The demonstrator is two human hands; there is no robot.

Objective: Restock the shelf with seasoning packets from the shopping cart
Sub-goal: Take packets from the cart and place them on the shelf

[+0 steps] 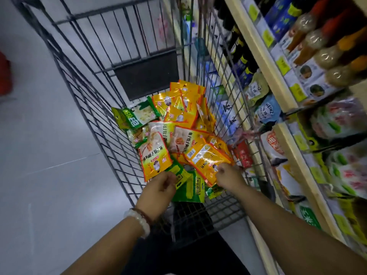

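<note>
A wire shopping cart (93,108) holds several orange and green seasoning packets heaped on its floor (178,114). My left hand (158,190) reaches into the near end and pinches the lower edge of an orange packet (154,157), with a green packet (188,188) just beneath it. My right hand (228,174) grips the bottom of another orange packet (206,157) beside the cart's right wall. The shelf (286,135) runs along the right.
The shelf on the right carries bottles with red and orange caps (317,42), dark bottles (240,54), pouches (264,112) and bagged goods (341,120) behind yellow price tags. Grey floor (39,155) lies left of the cart. A red object (5,74) shows at the far left edge.
</note>
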